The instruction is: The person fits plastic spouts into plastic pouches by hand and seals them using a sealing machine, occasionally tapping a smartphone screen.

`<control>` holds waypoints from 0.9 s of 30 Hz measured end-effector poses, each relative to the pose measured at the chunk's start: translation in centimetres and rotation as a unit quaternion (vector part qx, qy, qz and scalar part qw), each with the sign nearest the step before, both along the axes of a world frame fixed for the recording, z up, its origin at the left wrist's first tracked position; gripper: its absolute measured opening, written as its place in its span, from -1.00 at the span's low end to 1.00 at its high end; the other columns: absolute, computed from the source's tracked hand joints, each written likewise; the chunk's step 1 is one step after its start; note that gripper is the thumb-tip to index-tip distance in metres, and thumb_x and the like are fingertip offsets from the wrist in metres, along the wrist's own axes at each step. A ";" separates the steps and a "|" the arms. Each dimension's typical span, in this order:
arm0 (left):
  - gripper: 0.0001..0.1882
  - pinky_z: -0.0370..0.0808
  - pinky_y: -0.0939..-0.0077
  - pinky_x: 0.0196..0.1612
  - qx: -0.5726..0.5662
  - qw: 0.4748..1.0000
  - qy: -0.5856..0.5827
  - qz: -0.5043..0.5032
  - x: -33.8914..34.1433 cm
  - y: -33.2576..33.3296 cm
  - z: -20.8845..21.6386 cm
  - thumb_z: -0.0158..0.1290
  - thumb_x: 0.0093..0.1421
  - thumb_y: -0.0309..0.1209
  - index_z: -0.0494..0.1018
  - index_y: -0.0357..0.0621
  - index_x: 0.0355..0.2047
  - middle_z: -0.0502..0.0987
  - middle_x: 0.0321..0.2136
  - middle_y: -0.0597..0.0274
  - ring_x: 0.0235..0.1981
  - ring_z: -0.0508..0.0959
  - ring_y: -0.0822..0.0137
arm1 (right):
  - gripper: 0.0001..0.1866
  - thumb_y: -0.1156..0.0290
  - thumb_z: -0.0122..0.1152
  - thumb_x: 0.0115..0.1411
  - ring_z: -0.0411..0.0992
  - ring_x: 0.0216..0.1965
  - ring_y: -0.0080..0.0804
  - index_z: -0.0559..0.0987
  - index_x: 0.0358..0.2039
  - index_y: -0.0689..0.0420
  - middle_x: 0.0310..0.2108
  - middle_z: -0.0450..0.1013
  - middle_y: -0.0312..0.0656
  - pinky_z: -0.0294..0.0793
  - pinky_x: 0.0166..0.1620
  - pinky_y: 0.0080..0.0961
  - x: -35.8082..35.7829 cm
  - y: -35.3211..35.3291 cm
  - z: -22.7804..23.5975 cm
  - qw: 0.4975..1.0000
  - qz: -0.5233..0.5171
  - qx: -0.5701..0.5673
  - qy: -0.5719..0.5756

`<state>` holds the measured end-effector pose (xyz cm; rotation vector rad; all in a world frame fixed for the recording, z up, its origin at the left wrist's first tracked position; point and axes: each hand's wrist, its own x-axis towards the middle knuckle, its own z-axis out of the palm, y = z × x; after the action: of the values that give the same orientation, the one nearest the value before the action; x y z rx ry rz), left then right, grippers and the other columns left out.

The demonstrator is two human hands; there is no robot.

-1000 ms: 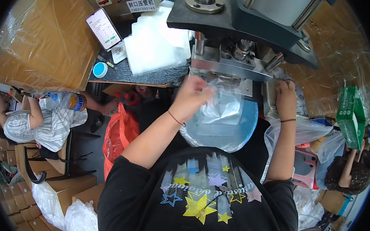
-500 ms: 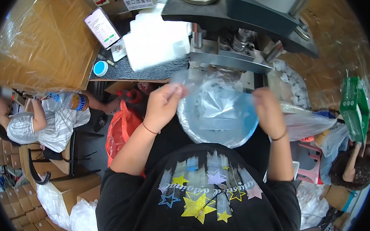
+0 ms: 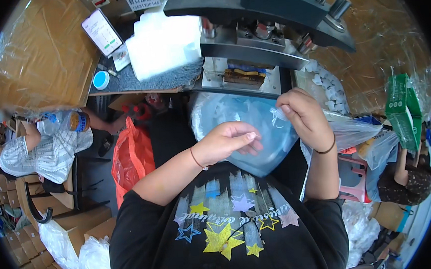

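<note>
In my lap sits a blue basin (image 3: pixel 264 162) with clear plastic film inside it. My left hand (image 3: pixel 233 141) hangs over the basin, fingers loosely curled and thumb apart, with nothing visible in it. At the basin's right rim, my right hand (image 3: pixel 305 114) is closed in a pinch on a small clear plastic piece (image 3: pixel 276 117). Just beyond the basin stands a metal press (image 3: pixel 254 48). On its plate rests a brown and blue block (image 3: pixel 245 74).
A stack of white sheets (image 3: pixel 163 46), a phone (image 3: pixel 101 33) and a small blue-lidded jar (image 3: pixel 101 80) lie on the bench at left. White scraps (image 3: pixel 328 88) sit right of the press. A red bag (image 3: pixel 131 162) hangs at left. Two people sit nearby, left and right.
My left hand has come down and right, over the basin; the translucent piece near it is gone from view. The shiny film across the basin no longer shows. The whole view has shifted slightly.
</note>
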<state>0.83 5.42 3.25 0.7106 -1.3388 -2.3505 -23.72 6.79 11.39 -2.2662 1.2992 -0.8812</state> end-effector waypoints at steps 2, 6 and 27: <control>-0.72 0.57 0.45 -0.06 0.018 1.000 0.009 -0.018 -0.6 0.3 -0.7 0.06 0.38 -0.31 0.48 -0.25 -0.03 0.64 -0.18 0.08 -0.18 0.66 0.30 | -0.84 0.42 0.08 0.31 0.45 -0.26 -0.16 0.56 -0.19 0.21 -0.32 0.49 -0.08 0.42 -0.17 -0.31 -0.5 0.2 0.3 0.998 0.024 0.047 0.016; -0.71 0.61 0.43 -0.09 0.082 0.996 0.029 -0.031 -0.8 0.1 -2.2 0.09 0.34 -0.38 0.43 -0.19 0.02 0.62 -0.10 0.05 -0.09 0.66 0.23 | -0.77 0.41 0.10 0.29 0.47 -0.20 -0.06 0.55 -0.08 0.19 -0.21 0.50 -0.02 0.45 -0.12 -0.24 -4.0 -1.4 -1.7 0.994 -0.071 -0.065 0.057; -0.62 0.41 0.08 0.11 -0.750 0.448 -0.432 0.226 8.7 -9.1 -2.6 0.04 0.28 -0.39 0.40 -0.23 0.09 0.49 0.01 -0.15 0.04 0.50 -0.14 | -0.82 0.41 0.11 0.33 0.55 -0.24 -0.10 0.50 -0.09 0.15 -0.18 0.52 0.03 0.50 -0.20 -0.28 -8.6 -0.6 -6.7 0.924 -0.374 -0.039 0.071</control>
<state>9.57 -3.67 0.70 1.2205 -2.3160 0.3530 -32.34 6.18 4.70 -1.8973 2.3028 -1.0145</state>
